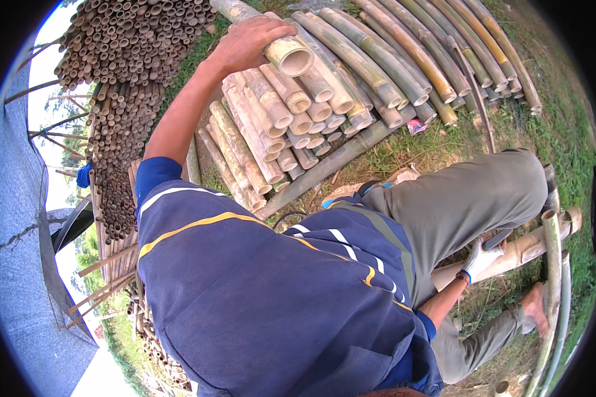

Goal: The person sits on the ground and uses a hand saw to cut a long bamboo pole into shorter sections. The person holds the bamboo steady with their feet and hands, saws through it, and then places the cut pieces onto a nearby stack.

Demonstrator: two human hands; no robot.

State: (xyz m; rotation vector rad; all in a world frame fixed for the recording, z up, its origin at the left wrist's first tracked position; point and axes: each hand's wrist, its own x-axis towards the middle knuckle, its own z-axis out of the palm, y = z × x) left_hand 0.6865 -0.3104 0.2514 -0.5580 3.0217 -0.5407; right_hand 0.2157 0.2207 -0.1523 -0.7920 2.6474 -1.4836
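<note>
My bare left hand (248, 41) reaches up and grips the end of a thick pale bamboo pole (291, 54), which lies on top of a stack of cut bamboo lengths (278, 126). My right hand (480, 259), in a white glove, is low at the right. It is closed around the handle of a grey blade-like tool (497, 239) and lies against a bamboo pole (533, 246) beside my bent leg in olive trousers (470, 198). My blue striped shirt fills the middle of the view.
Long green-yellow bamboo poles (430, 53) lie side by side on the grass at the top right. Bundles of thin canes (122, 46) are piled at the top left. A grey tarpaulin (13, 218) is at the left. Thin green poles (553, 264) and my bare foot (535, 308) are at the right.
</note>
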